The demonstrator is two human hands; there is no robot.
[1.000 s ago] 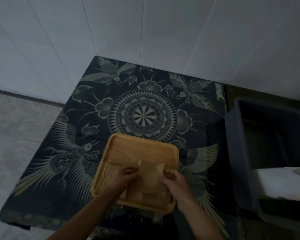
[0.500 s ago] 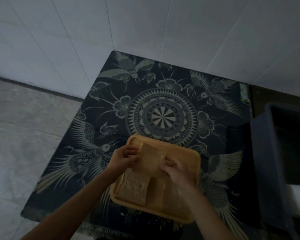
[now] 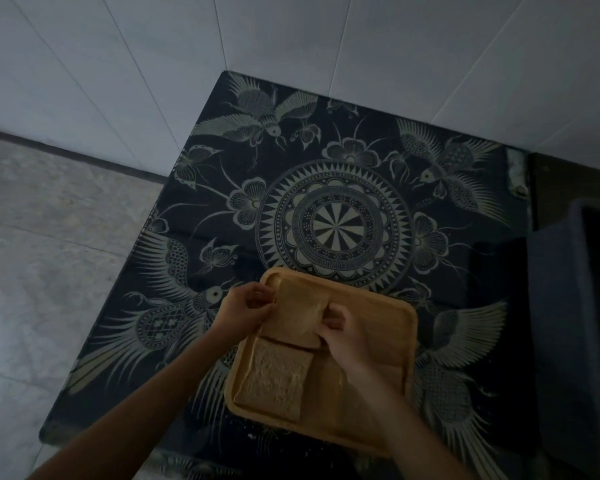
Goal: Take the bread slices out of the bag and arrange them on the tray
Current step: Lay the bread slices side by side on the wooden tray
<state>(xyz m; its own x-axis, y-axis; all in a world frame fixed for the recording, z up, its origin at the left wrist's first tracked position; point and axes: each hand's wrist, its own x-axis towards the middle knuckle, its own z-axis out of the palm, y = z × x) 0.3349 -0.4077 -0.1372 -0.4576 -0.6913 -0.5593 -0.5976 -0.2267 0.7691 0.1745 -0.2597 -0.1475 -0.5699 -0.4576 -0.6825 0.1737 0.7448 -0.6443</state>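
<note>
Looks like a home kitchen corner, dim light. White tiled wall (image 3: 291, 46), grey stone-look floor tiles (image 3: 49, 254), counter (image 3: 465, 271) under a dark bird-and-mandala cloth. Wooden tray (image 3: 388, 327) with bread slices (image 3: 274, 379) on it.

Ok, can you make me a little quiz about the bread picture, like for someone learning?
1. True or false: the slice of bread held by the left hand and right hand is over the far left corner of the wooden tray.
2. Which lies flat on the tray's near left part? A) a spoon B) another bread slice C) a cup
3. Fill in: the tray sits on a dark cloth patterned with birds and ____.

Key: 1 true; 2 B; 3 flowers.
</note>
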